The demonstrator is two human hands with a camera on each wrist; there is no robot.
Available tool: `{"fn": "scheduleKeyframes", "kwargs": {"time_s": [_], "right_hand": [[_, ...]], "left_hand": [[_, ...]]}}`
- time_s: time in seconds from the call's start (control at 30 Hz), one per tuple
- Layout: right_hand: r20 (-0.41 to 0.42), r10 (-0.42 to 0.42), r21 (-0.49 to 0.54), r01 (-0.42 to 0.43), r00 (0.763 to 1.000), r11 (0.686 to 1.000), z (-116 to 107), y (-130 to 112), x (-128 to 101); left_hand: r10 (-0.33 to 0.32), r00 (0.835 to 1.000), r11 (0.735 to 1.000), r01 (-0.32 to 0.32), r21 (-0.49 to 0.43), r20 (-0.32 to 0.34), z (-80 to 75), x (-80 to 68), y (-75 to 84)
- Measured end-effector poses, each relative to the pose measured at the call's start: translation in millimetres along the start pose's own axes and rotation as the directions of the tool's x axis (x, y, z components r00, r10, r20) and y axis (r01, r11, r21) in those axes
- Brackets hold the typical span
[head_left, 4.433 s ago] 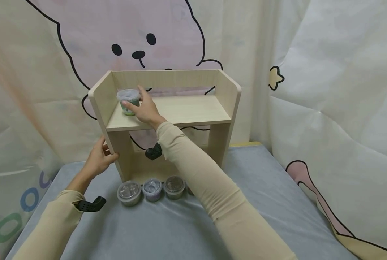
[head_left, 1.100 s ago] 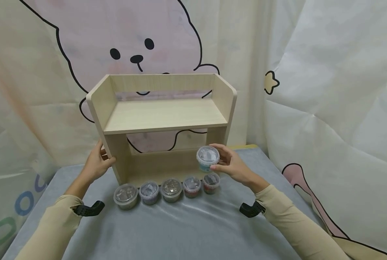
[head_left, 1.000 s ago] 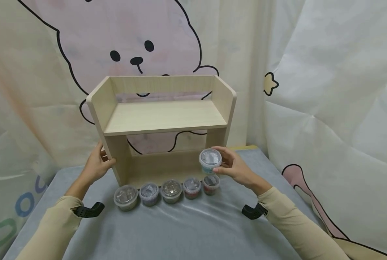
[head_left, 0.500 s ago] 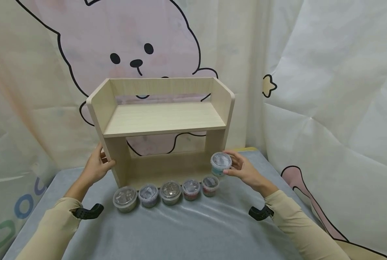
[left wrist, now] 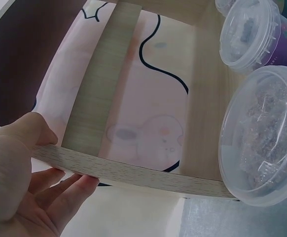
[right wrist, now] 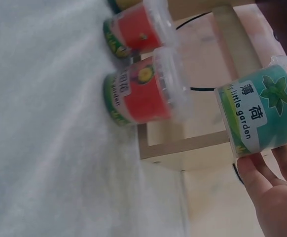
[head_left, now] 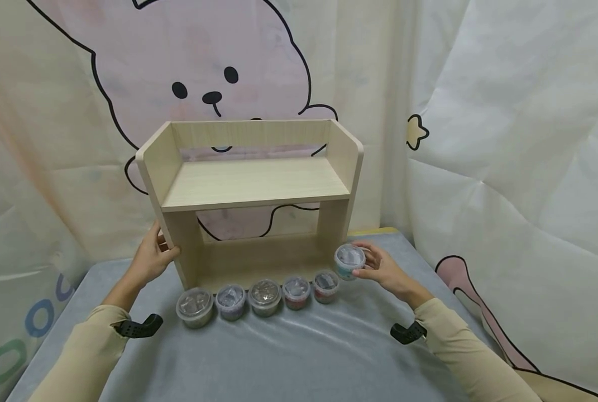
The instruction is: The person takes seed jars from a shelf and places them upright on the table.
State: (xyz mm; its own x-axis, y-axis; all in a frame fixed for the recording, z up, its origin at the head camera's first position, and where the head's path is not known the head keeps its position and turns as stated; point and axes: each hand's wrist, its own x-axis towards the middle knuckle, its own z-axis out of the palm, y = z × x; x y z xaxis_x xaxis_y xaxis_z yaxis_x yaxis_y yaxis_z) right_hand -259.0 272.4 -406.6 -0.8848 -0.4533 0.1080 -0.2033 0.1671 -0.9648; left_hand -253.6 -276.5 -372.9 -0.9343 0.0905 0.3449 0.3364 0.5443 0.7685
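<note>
My right hand (head_left: 379, 269) grips a small teal-labelled tub (head_left: 349, 262) with a clear lid, low over the grey cloth beside the right leg of the wooden shelf (head_left: 258, 184). In the right wrist view the tub (right wrist: 259, 111) sits between my fingers (right wrist: 274, 187), beside two red-labelled tubs (right wrist: 143, 94). A row of several lidded tubs (head_left: 263, 295) stands in front of the shelf. My left hand (head_left: 150, 259) holds the shelf's left side panel; its thumb and fingers (left wrist: 59, 190) clasp the panel's edge (left wrist: 133, 173).
The shelf's upper board (head_left: 258, 181) carries nothing. A printed cartoon curtain (head_left: 505, 139) hangs behind and to the right. The grey cloth (head_left: 288, 357) covers the table in front of the tubs.
My right hand took a tub from the shelf's upper board, and more tubs joined the row; lately it carried the teal tub down and right to the row's right end. Left hand unmoved.
</note>
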Motion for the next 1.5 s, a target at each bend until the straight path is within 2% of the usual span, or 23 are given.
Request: {"fn": "scheduleKeyframes", "kwargs": {"time_s": [0.2, 0.77, 0.97, 1.23, 1.5], "right_hand": [[0.013, 0.000, 0.001, 0.000, 1.000, 1.000, -5, 12, 1], [-0.050, 0.052, -0.012, -0.053, 0.997, 0.999, -22, 38, -5], [-0.067, 0.076, -0.047, -0.079, 0.995, 0.996, -25, 47, -6], [-0.025, 0.116, -0.003, -0.116, 0.993, 0.993, -23, 60, -6], [0.022, 0.125, -0.022, -0.124, 0.992, 0.992, -16, 74, -7]], "left_hand": [[0.016, 1.000, 1.000, -0.016, -0.007, -0.009, -1.2, 1.0, -0.3], [0.007, 1.000, 1.000, -0.007, -0.013, -0.009, -0.5, 6.4, 5.3], [-0.001, 1.000, 1.000, 0.001, -0.014, -0.013, 0.2, 7.6, 5.5], [-0.006, 1.000, 1.000, 0.006, -0.022, -0.015, 0.1, 5.9, 4.2], [-0.016, 1.000, 1.000, 0.016, -0.024, -0.021, 0.9, 2.3, 1.6]]}}
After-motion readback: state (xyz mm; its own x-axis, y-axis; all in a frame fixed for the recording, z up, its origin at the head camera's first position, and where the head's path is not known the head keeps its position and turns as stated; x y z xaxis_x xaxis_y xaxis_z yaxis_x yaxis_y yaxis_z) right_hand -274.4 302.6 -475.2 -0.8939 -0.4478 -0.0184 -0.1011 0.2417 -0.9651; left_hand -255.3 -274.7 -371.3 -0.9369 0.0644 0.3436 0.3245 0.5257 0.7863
